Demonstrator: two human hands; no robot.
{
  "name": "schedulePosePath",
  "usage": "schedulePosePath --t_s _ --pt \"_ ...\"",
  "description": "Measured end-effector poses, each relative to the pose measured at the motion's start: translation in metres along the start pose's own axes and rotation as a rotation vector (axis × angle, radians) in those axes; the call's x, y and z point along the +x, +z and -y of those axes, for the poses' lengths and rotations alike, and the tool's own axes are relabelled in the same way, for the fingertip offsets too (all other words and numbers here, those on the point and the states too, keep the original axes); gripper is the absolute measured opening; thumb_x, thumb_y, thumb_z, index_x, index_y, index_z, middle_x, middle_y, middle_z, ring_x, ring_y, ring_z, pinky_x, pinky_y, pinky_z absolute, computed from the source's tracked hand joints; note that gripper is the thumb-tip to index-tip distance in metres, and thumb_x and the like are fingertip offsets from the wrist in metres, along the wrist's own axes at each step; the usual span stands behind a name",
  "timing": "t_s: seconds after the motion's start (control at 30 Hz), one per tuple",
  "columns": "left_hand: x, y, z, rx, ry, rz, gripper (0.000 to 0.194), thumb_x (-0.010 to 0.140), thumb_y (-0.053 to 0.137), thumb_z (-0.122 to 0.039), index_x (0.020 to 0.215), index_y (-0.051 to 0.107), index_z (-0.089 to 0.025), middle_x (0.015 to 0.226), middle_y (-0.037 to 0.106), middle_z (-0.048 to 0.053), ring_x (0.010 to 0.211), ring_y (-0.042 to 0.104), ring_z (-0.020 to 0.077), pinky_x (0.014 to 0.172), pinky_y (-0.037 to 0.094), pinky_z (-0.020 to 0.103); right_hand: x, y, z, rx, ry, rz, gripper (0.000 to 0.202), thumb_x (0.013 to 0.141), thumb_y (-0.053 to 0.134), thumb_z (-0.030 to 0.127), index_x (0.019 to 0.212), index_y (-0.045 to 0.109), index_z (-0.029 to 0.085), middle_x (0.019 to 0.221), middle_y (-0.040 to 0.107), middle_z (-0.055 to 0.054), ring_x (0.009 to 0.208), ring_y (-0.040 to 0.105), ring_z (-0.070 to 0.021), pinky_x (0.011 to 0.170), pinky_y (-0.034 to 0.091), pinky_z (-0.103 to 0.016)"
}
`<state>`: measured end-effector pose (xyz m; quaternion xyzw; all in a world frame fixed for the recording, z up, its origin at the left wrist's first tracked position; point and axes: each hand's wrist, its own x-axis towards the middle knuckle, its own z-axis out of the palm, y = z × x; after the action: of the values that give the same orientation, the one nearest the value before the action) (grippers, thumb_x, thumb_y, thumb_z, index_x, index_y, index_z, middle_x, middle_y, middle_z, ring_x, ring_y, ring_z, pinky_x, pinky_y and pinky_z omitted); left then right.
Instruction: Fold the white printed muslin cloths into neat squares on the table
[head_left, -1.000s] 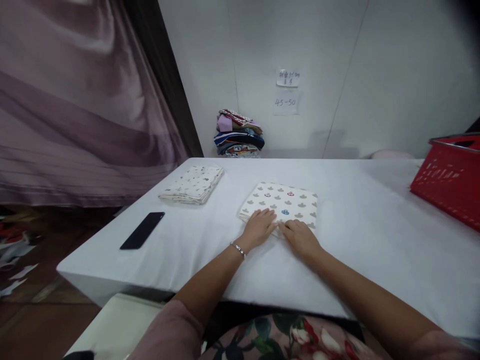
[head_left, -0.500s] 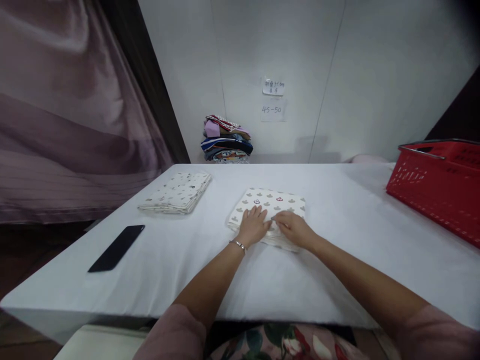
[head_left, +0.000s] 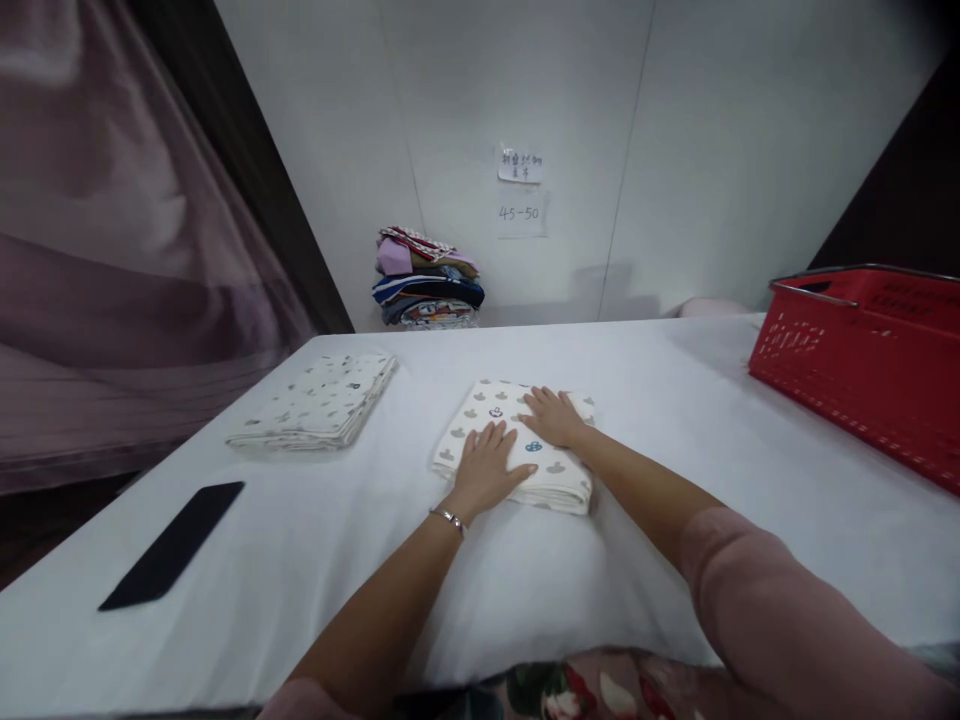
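A folded white cloth [head_left: 555,472] printed with small grey, blue and dark motifs lies on the white-covered table [head_left: 660,400] in front of me. My left hand [head_left: 486,468], with a silver bracelet at the wrist, rests flat on its left part, fingers spread. On its far right part lies my right hand [head_left: 553,416], palm down with the fingers stretched out. The right hand and forearm hide some of the print. Off to the left is a second folded cloth [head_left: 319,400], white with a small scattered pattern, which neither hand touches.
A flat black rectangular object [head_left: 176,540] lies at the table's left. On the right stands a red plastic basket [head_left: 862,370] with a metal handle. A pile of folded fabrics [head_left: 427,280] rises beyond the far edge, before a wall with paper signs [head_left: 521,210]. A pink curtain [head_left: 127,240] hangs left.
My right hand has moved from a pinch at the cloth's near middle to lying flat farther back. My left hand stays flat on the cloth. The camera view has shifted somewhat.
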<state>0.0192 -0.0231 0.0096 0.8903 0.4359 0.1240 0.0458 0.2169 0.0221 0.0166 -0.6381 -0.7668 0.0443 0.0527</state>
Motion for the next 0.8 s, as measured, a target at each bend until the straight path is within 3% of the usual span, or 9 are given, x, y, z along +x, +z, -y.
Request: schedulePosePath --t_s 0.17,0.33,0.53,0.67,0.8 --pt "0.0 -0.004 0.0 -0.011 -0.011 0.065 0.077 0.082 0.034 -0.071 0.14 0.038 -0.02 0.151 0.026 0.011 0.14 0.019 0.0301 0.113 0.015 0.053 -0.005 -0.01 -0.022 0.004 0.062 -0.013 0.062 0.093 0.024 0.057 0.143 0.033 0.022 0.152 0.025 -0.011 0.138 0.021 -0.0303 0.108 0.015 -0.052" --pt "-0.003 -0.004 -0.001 -0.005 -0.008 0.057 0.076 0.082 0.034 -0.071 0.14 0.037 -0.021 0.151 0.027 0.009 0.141 0.019 0.029 0.113 0.014 0.052 -0.018 -0.001 -0.044 0.019 0.146 -0.074 0.067 0.092 0.019 0.061 0.142 0.032 0.019 0.149 0.032 -0.011 0.136 0.025 -0.0286 0.105 0.023 -0.05" --pt "-0.003 -0.002 -0.001 -0.005 0.0 0.048 0.078 0.081 0.033 -0.073 0.14 0.037 -0.022 0.151 0.028 0.009 0.14 0.02 0.0293 0.114 0.014 0.051 -0.004 -0.012 -0.039 0.006 0.139 -0.004 0.062 0.092 0.025 0.057 0.139 0.037 0.019 0.143 0.041 -0.014 0.132 0.032 -0.0308 0.104 0.021 -0.056" --pt "-0.004 -0.002 -0.001 -0.024 -0.016 0.066 0.082 0.08 0.031 -0.075 0.142 0.034 -0.022 0.152 0.026 0.009 0.141 0.017 0.0284 0.114 0.011 0.05 0.013 -0.02 -0.035 0.018 0.134 0.058 0.059 0.091 0.031 0.054 0.138 0.039 0.019 0.136 0.049 -0.014 0.126 0.041 -0.0294 0.1 0.03 -0.047" --pt "-0.004 -0.005 -0.005 -0.061 -0.037 0.077 0.083 0.079 0.031 -0.076 0.142 0.033 -0.022 0.152 0.025 0.008 0.141 0.016 0.0278 0.115 0.009 0.049 0.019 -0.018 -0.034 0.04 0.177 0.107 0.064 0.088 0.034 0.058 0.138 0.041 0.019 0.138 0.046 -0.014 0.124 0.043 -0.0317 0.097 0.035 -0.044"
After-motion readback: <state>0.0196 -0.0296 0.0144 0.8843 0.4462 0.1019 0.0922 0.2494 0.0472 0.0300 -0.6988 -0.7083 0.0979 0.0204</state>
